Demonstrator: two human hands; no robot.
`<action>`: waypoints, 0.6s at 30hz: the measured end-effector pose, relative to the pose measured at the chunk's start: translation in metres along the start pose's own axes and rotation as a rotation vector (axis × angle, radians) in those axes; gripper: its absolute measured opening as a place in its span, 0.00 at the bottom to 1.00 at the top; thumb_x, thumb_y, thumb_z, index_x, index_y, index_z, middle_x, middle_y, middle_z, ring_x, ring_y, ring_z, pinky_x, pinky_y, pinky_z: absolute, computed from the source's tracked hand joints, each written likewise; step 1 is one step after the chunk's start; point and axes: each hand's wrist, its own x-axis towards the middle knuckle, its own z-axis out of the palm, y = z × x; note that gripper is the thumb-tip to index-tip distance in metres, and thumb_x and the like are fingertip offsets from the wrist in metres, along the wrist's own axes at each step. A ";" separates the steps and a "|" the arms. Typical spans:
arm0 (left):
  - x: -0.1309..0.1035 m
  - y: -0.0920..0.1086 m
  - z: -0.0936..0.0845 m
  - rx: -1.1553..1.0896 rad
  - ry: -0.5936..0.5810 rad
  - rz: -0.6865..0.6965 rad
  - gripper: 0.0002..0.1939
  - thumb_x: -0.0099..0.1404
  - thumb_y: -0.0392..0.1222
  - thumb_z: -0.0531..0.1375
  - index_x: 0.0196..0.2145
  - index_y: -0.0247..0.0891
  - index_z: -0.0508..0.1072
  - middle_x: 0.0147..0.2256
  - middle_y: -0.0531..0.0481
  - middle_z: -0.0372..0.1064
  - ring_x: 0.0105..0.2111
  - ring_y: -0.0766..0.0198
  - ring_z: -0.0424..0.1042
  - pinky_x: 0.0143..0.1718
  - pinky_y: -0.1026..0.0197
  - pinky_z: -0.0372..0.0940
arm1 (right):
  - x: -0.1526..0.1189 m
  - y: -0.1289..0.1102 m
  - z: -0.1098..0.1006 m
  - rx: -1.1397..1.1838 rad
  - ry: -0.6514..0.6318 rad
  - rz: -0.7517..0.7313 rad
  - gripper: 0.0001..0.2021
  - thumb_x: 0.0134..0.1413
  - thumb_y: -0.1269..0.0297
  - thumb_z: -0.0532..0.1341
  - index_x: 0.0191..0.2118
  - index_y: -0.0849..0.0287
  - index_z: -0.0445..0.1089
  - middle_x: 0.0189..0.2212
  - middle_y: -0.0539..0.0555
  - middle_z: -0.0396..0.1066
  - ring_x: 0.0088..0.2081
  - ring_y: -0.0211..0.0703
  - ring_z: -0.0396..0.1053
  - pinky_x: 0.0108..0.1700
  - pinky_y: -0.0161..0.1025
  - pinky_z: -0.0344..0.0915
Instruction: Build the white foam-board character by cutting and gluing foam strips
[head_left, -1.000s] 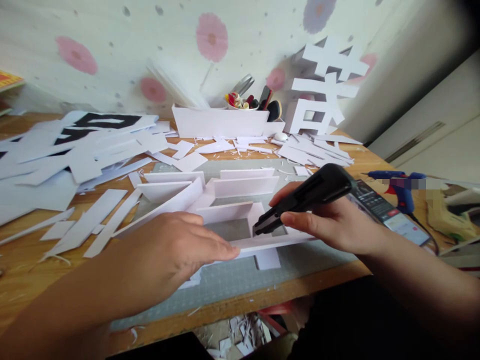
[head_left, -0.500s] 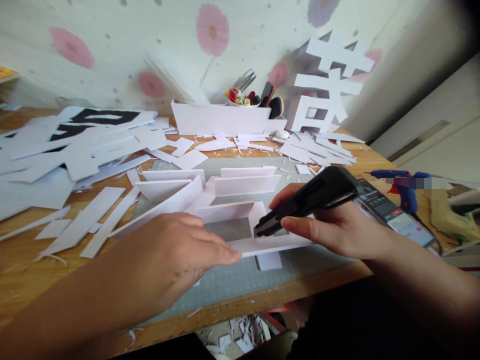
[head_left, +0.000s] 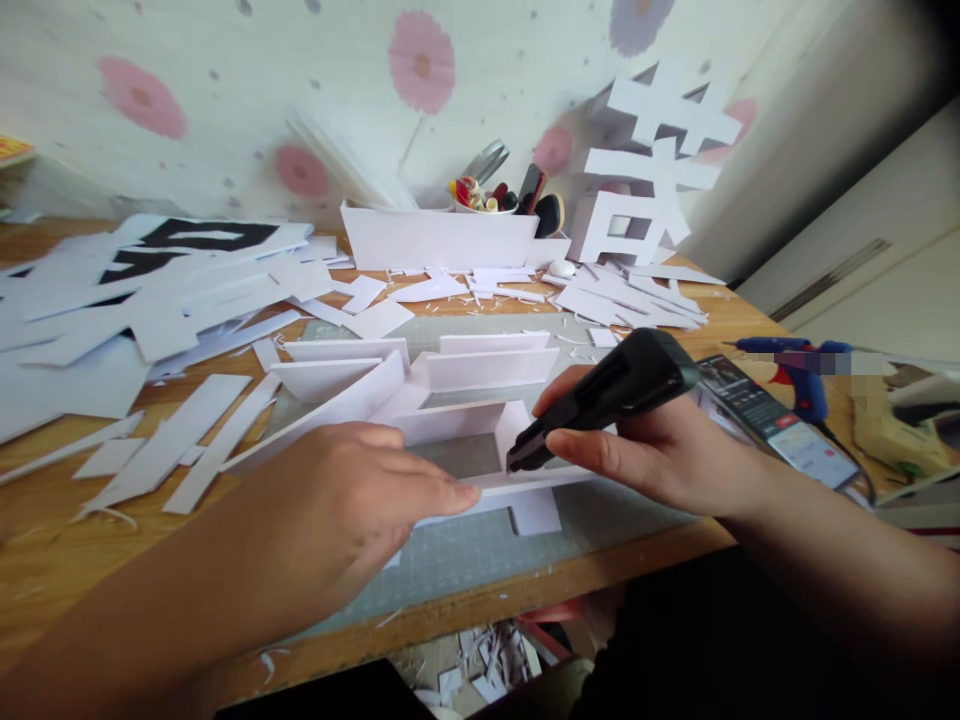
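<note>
A white foam-board structure with upright walls lies on the grey cutting mat. My left hand grips the near wall of it, with thumb and fingers pressed together at the wall's edge. In my right hand is a black handheld tool, slanting down to the left. Its tip is inside the near compartment, at the corner by the short upright wall. A small white flap sticks out under the near wall.
White paper and board pieces are heaped at the left. Behind the mat stands a white box beside assembled white characters. A phone and a blue glue gun lie at the right. Scraps show below the table edge.
The near wall has tilted slightly away from me, showing more of the flap beneath. My right hand and the black tool have shifted a little to the left.
</note>
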 end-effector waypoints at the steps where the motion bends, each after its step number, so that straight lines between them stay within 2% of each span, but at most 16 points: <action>1: 0.000 0.000 0.000 -0.002 0.001 -0.007 0.17 0.71 0.37 0.53 0.49 0.53 0.76 0.37 0.54 0.78 0.33 0.65 0.73 0.36 0.63 0.65 | 0.001 0.000 0.000 0.010 -0.007 0.003 0.08 0.58 0.59 0.62 0.33 0.58 0.71 0.30 0.52 0.74 0.33 0.41 0.73 0.36 0.36 0.71; 6: 0.001 -0.001 0.000 -0.022 0.024 -0.001 0.18 0.70 0.35 0.54 0.50 0.53 0.76 0.39 0.56 0.78 0.34 0.66 0.73 0.36 0.65 0.65 | 0.002 0.000 -0.002 0.075 0.026 0.024 0.11 0.58 0.59 0.62 0.28 0.59 0.70 0.25 0.50 0.70 0.29 0.38 0.68 0.31 0.34 0.67; 12: 0.003 -0.001 -0.001 -0.008 -0.030 0.038 0.20 0.70 0.33 0.52 0.50 0.54 0.75 0.40 0.59 0.78 0.34 0.66 0.73 0.36 0.64 0.64 | -0.005 -0.003 -0.016 0.238 0.185 0.105 0.12 0.56 0.56 0.63 0.29 0.59 0.73 0.21 0.48 0.67 0.21 0.35 0.62 0.22 0.35 0.60; 15: 0.003 -0.002 -0.001 0.050 0.008 0.035 0.22 0.68 0.31 0.52 0.51 0.52 0.75 0.40 0.59 0.78 0.34 0.65 0.73 0.36 0.64 0.64 | -0.008 0.002 -0.030 0.288 0.388 0.137 0.13 0.55 0.54 0.62 0.29 0.58 0.73 0.18 0.49 0.64 0.18 0.37 0.59 0.18 0.37 0.56; 18: 0.004 -0.004 0.002 0.130 0.097 0.010 0.23 0.65 0.28 0.53 0.50 0.50 0.76 0.36 0.56 0.78 0.33 0.65 0.73 0.35 0.64 0.63 | -0.008 0.027 -0.044 0.017 0.627 0.059 0.10 0.55 0.55 0.62 0.37 0.56 0.74 0.25 0.52 0.70 0.24 0.42 0.67 0.27 0.41 0.65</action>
